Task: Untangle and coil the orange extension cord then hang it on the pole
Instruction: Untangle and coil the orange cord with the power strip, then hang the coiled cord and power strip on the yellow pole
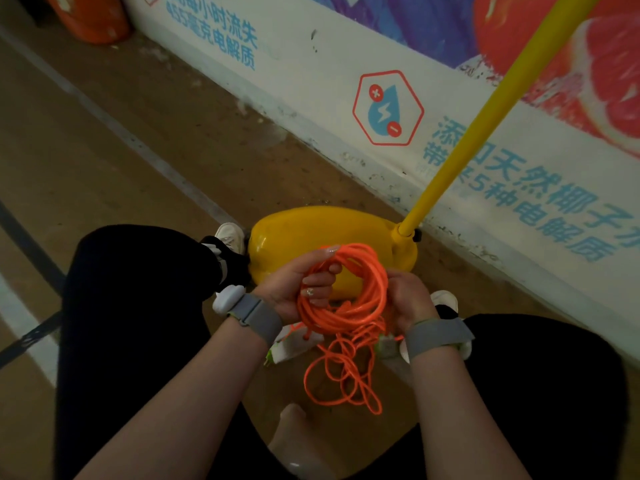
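Orange extension cord (332,320) part-coiled, end tangled; left hand (294,285) grip grasping coil, right hand (410,299) grip apparently too.

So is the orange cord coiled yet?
Partly: the left hand and right hand hold the cord in loops; its tail dangles tangled below.

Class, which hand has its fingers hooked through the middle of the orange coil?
The left hand: its fingers curl through the orange coil's centre, while the right hand holds only the outer rim.

cord (343,292) between hands, pole (485,112) behind
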{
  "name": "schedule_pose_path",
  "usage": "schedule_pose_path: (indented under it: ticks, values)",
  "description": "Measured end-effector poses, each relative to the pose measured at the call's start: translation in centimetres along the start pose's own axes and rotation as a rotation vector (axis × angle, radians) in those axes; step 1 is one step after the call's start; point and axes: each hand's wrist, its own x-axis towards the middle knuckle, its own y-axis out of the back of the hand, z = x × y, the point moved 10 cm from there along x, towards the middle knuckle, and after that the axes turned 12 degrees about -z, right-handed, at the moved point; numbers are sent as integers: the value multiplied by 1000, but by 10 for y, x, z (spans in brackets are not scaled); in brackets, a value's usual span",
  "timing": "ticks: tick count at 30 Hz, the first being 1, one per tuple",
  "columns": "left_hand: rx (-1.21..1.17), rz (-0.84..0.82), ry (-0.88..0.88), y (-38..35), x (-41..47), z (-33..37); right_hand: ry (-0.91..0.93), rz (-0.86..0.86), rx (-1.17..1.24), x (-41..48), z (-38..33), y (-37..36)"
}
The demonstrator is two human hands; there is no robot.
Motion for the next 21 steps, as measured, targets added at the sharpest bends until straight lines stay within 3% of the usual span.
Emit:
schedule_pose_path:
  ticks: [3,7,11,21]
  values:
    - [-20,2,-41,-4,-1,2,12,21,16,-6,-3,-5]
    - [-133,-58,-132,-13,-7,16,18,-168,222,-21,-9,-36]
    - [51,144,-124,-12,-16,31,23,-299,269,-35,-28,-50]
    - [529,382,-132,-35,-30,63,254,18,-236,-64,-83,-24]
